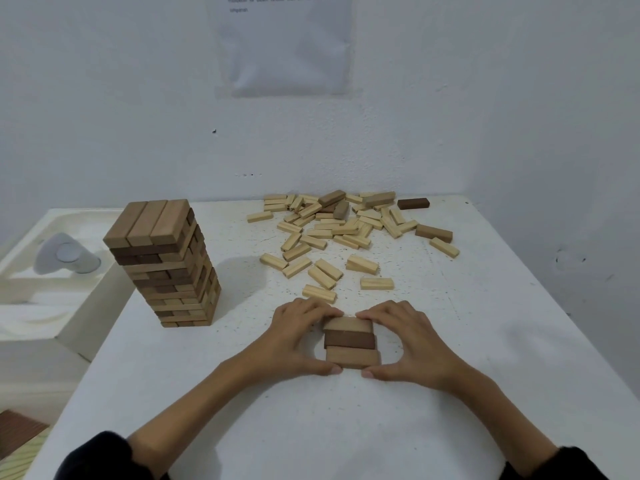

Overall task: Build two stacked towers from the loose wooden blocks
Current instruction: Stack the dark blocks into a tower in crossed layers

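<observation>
Black sleeves (100,459) end near the elbows; forearms (207,403), left hand (298,337) and right hand (412,341) bare.

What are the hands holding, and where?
The left hand and right hand squeeze a row of three blocks: fingers on the far block, thumbs on the near one.
</observation>
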